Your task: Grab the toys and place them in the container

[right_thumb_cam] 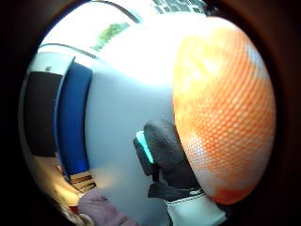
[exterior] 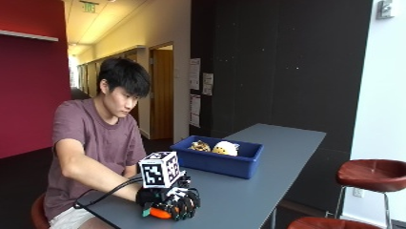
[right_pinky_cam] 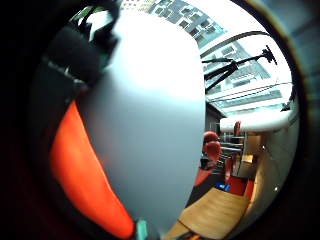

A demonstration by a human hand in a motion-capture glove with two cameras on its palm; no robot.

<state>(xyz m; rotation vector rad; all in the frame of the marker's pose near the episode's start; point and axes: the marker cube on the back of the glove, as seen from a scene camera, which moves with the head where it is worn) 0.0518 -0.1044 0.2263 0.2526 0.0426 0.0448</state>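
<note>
I judge the task to be partly done: from the outside view I see 2 toys already lying in the blue container (exterior: 218, 162), a brownish patterned toy (exterior: 200, 146) toward the person's side and a pale yellow toy (exterior: 224, 148) just beside it, both resting below the rim, so at least 1 more toy is left to go in. That one is the orange toy (exterior: 160, 213), and it sits low on the grey surface (exterior: 266, 186) near the person's end, well apart from the container. My gloved right hand (exterior: 170, 200) is down on it with the fingers curled around it, so I read the hand as clamped on the orange toy, though I cannot tell whether the toy has left the surface yet. The thumb side palm view backs this up: the orange toy's dimpled skin (right_thumb_cam: 223, 113) fills much of that view, and a black gloved finger (right_thumb_cam: 169, 155) lies against it with the grey surface behind. The little finger side palm view shows an edge of the same orange toy (right_pinky_cam: 82, 175) close to the palm, next to a broad pale blurred shape that I cannot identify. What remains, as I judge it, is to lift this toy, carry it across the surface to the container and let it go beside the 2 already there. I see no other toys lying out on the surface in these views, so this may be the last one.
</note>
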